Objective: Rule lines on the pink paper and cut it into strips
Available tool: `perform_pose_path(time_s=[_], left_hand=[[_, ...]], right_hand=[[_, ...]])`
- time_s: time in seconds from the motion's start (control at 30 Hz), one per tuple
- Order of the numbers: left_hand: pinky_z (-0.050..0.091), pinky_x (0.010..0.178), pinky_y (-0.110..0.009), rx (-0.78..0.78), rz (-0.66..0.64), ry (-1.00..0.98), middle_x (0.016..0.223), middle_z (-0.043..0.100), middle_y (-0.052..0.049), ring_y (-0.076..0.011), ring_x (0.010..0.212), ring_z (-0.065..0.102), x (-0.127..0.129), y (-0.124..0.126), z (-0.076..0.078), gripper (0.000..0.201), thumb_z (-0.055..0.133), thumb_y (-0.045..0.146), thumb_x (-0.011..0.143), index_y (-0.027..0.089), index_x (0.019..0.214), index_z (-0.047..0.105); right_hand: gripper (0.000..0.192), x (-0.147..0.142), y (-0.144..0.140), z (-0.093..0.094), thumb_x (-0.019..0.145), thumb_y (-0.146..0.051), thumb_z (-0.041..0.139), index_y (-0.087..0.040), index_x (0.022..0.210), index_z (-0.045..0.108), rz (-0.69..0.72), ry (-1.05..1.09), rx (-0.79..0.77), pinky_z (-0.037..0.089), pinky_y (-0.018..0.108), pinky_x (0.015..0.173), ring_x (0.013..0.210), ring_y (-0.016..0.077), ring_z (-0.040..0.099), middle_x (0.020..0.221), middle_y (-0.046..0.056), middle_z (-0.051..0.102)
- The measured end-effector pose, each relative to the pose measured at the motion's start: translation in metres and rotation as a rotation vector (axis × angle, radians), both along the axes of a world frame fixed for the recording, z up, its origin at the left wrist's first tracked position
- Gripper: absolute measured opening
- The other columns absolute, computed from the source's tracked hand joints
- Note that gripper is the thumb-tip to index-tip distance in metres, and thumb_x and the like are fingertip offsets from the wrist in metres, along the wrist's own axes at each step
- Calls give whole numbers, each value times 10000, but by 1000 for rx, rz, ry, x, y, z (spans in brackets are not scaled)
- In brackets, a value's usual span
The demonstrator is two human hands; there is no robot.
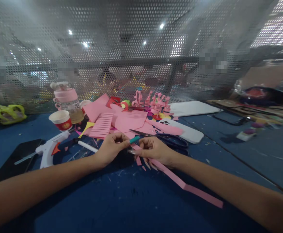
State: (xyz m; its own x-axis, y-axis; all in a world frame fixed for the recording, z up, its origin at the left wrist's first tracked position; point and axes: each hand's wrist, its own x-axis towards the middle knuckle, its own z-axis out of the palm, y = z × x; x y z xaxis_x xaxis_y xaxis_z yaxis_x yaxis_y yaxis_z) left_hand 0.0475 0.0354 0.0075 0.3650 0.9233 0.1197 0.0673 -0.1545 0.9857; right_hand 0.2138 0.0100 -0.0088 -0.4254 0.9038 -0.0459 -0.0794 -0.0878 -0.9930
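A long pink paper strip [172, 176] is pinched in my right hand [157, 150], its folded tail hanging toward the lower right. Close beside it, my left hand [113, 147] has thumb and fingers pressed together at the strip's near end; the exact grip is partly hidden. A teal tip [134, 139], which looks like a long thumbnail, sticks out from the left thumb. Small pink paper scraps [138, 160] lie below the hands. Scissors [172, 139] with dark handles rest just behind my right hand.
Pink paper sheets [129, 119] and curled pink paper pieces [153, 102] pile up behind. A white phone [187, 131] lies to the right. At left are a glue gun [50, 147], a paper cup [61, 120], a bottle [70, 103], a white pen [87, 146] and a black tablet-like slab [13, 161].
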Motion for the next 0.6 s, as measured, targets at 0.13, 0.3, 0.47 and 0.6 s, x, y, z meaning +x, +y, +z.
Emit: perform_pose_path(time_s=[0.13, 0.3, 0.47, 0.6], left_hand=[[380, 534, -211, 63, 20, 22, 538, 550, 45, -77, 525, 476, 0, -1, 1, 317, 796, 375, 520, 138, 599, 602], [403, 545, -216, 97, -21, 27, 595, 598, 23, -91, 557, 514, 0, -2, 1, 245, 762, 339, 584, 148, 634, 616], [404, 501, -208, 82, -35, 24, 537, 560, 38, -78, 493, 493, -2, -2, 0, 265, 749, 353, 601, 154, 602, 574], [438, 512, -214, 37, -44, -9, 533, 558, 40, -78, 488, 516, -2, -3, -1, 299, 754, 380, 583, 153, 588, 561]], right_hand=[[477, 2, 2, -3, 461, -339, 840, -185, 518, 392, 0, 26, -26, 381, 148, 298, 308, 53, 492, 462, -43, 611], [483, 3, 4, -8, 492, -383, 822, -192, 530, 381, 16, 13, -11, 373, 153, 295, 315, 56, 496, 492, -27, 629], [466, 2, 2, -4, 485, -415, 817, -185, 517, 413, 8, -5, -12, 377, 160, 299, 310, 57, 485, 470, -22, 618], [442, 3, 0, 1, 501, -424, 813, -168, 508, 453, 12, 0, -23, 382, 150, 306, 314, 49, 489, 486, 3, 641]])
